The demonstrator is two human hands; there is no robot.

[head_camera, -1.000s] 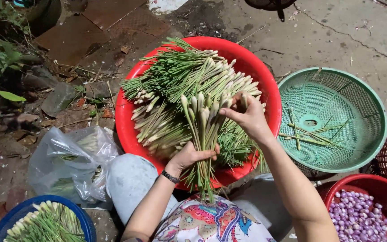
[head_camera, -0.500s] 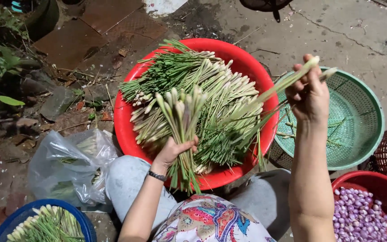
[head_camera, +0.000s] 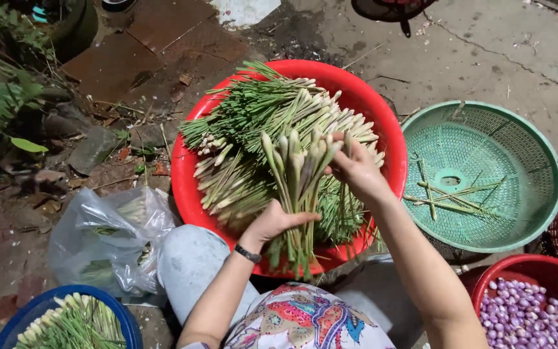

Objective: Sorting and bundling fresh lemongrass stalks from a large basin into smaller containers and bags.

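Bright, even light from above fills the middle, with the red basin [head_camera: 188, 187] vivid and crisp; the upper left corner by the plants [head_camera: 1, 110] sinks into dark shadow. Focus is sharp, no motion blur, slight wide-angle bending at the edges

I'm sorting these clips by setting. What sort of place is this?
Probably an outdoor yard or market-side spot used for preparing produce. The person works over bare cracked concrete ground, with a red basin of green stalks, a green basket and a tub of small purple bulbs set directly on it.
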